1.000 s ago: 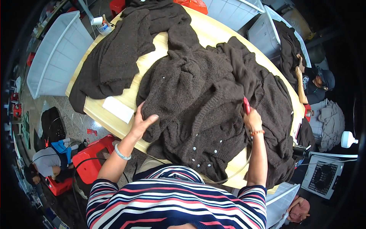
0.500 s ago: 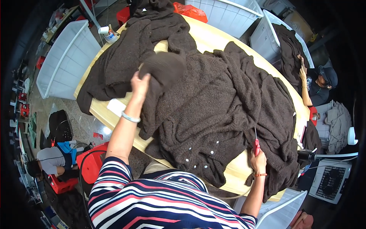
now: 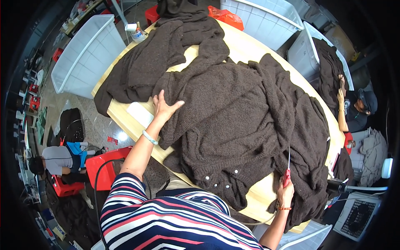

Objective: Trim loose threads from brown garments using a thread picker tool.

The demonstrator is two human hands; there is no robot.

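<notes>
A dark brown knitted sweater (image 3: 229, 108) is spread over the pale wooden table, with small white buttons along its near edge. My left hand (image 3: 165, 109) is at its left side, fingers spread, palm down at the knit. In my right hand (image 3: 285, 195), near the table's right side, is a red-handled tool (image 3: 286, 178) with a long thin metal rod pointing away over the fabric. Its exact kind is not clear. A pale thin hose (image 3: 266, 219) runs by my right wrist.
More brown knitwear (image 3: 150, 58) is heaped at the far left of the table (image 3: 258, 200). A white card (image 3: 140, 114) lies at the left edge. White bins (image 3: 85, 54) stand around. A co-worker (image 3: 358, 108) handles dark garments at the right; another person (image 3: 58, 160) sits at the left.
My left hand has let go of a flap of brown knit, which now lies down on the sweater, and its fingers have spread. My right hand still grips the red-handled tool.
</notes>
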